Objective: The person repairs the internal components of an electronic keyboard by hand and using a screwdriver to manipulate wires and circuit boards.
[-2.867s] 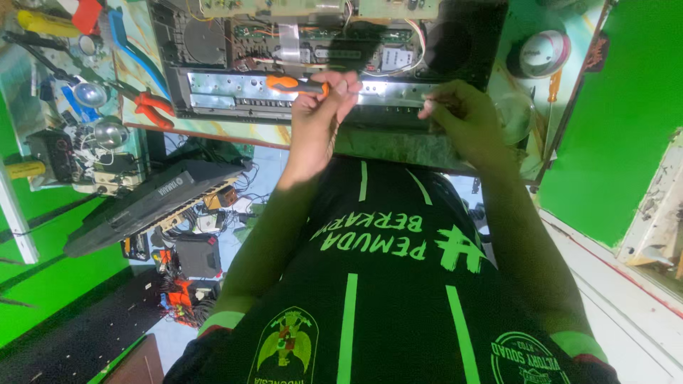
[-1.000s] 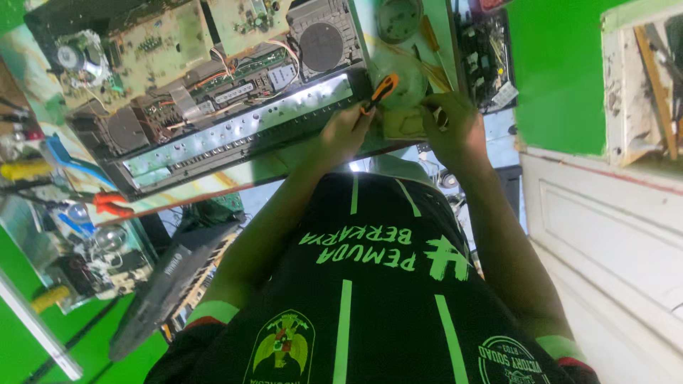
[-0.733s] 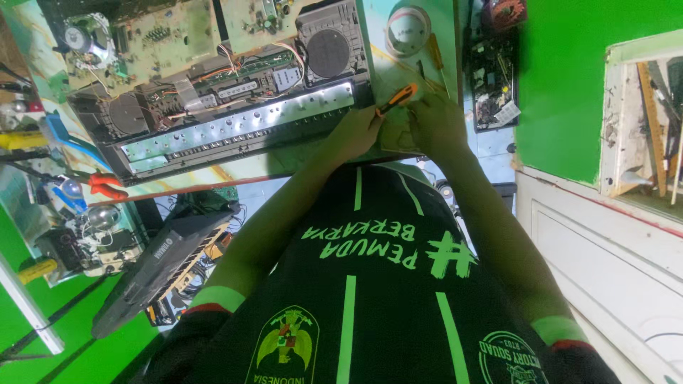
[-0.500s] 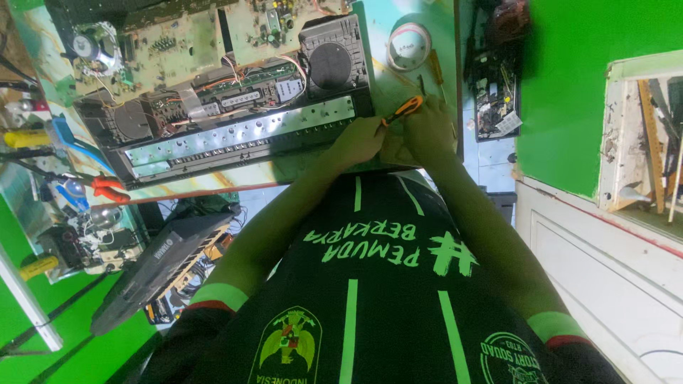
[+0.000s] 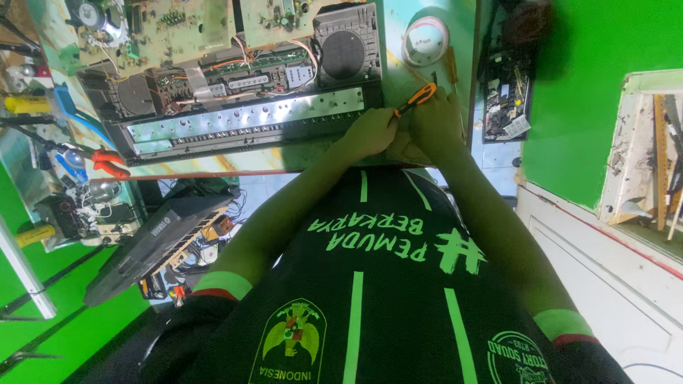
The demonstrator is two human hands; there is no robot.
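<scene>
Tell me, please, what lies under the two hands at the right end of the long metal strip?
Under the left hand and right hand only an orange-handled tool shows, poking out near the metal strip. Its tip and whatever lies beneath it are covered.

We see no packages, signs or screens; only a small white rectangular label [image 5: 299, 75] sits on the opened device (beside its round grey speaker grille [image 5: 344, 54]).

An electronics repair workshop: across the top of the frame a workbench [image 5: 398, 43] carries an opened keyboard chassis [image 5: 242, 124], bare circuit boards [image 5: 171, 28] and a speaker [image 5: 343, 53]. Red-handled pliers [image 5: 107, 163] lie at left; loose parts crowd a shelf [image 5: 506, 107] upper right.
</scene>
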